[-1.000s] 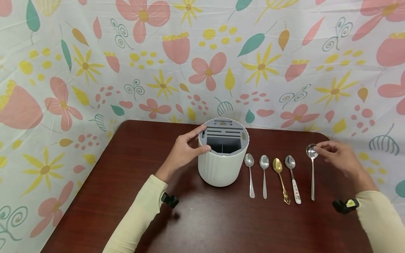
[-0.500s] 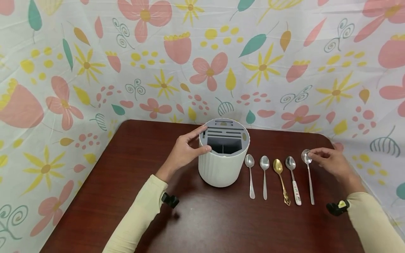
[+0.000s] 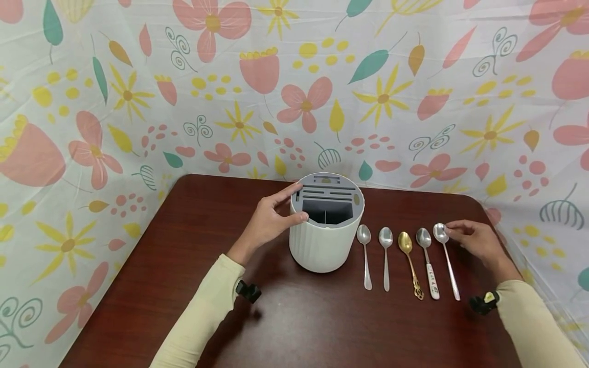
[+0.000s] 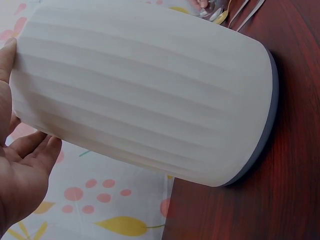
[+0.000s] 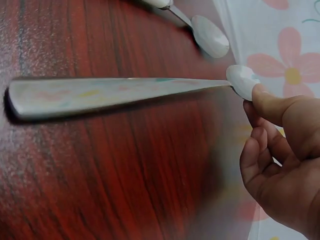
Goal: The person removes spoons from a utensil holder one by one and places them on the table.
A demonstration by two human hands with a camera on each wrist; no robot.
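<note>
A white ribbed utensil holder (image 3: 319, 250) with a grey slotted top stands upright at the back middle of the table. My left hand (image 3: 267, 220) holds its left side near the rim, thumb at the front and fingers behind; the left wrist view shows the hand (image 4: 25, 175) against the holder's wall (image 4: 145, 85). At the right end of a row, my right hand (image 3: 480, 245) pinches a silver spoon (image 3: 450, 263) by its bowl. In the right wrist view, thumb and fingers grip the edge of the spoon's bowl (image 5: 240, 80), with the handle pointing away over the wood.
Left of the pinched spoon lie a spoon with a white patterned handle (image 3: 431, 278), a gold spoon (image 3: 411, 260) and two silver spoons, all bowl-end away. The dark wooden table (image 3: 294, 322) meets a floral cloth (image 3: 294, 102) at the back and sides.
My right hand has moved left and slightly nearer with the silver spoon, bringing it beside the white-handled one and tilting it. The left hand stays at the holder.
</note>
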